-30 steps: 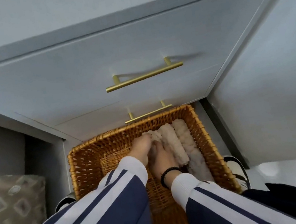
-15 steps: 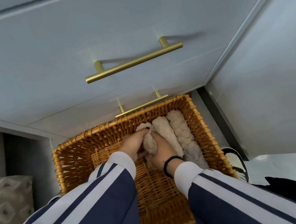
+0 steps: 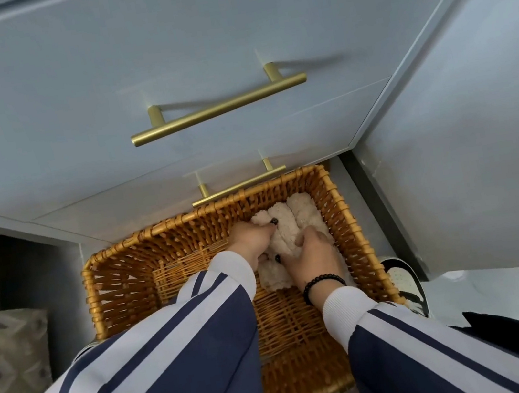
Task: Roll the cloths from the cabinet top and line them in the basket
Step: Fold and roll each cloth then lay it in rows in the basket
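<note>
A wicker basket (image 3: 121, 279) stands on the floor in front of the cabinet. Three cream fluffy rolled cloths lie side by side along its right wall. The rightmost rolled cloth (image 3: 307, 214) rests against the wall, with a second rolled cloth (image 3: 284, 223) beside it. My left hand (image 3: 251, 238) and my right hand (image 3: 311, 256) both grip the leftmost rolled cloth (image 3: 274, 279) and press it down next to the others. My hands hide the middle of that roll.
Grey cabinet drawers with two brass bar handles (image 3: 220, 110) (image 3: 239, 187) rise right behind the basket. A grey wall panel (image 3: 467, 163) closes in on the right. A patterned cushion (image 3: 5, 359) sits at the left. My shoe (image 3: 404, 282) touches the basket's right side.
My head has dipped closer to the basket. Both hands have shifted right and down, pushing the third roll against the other two.
</note>
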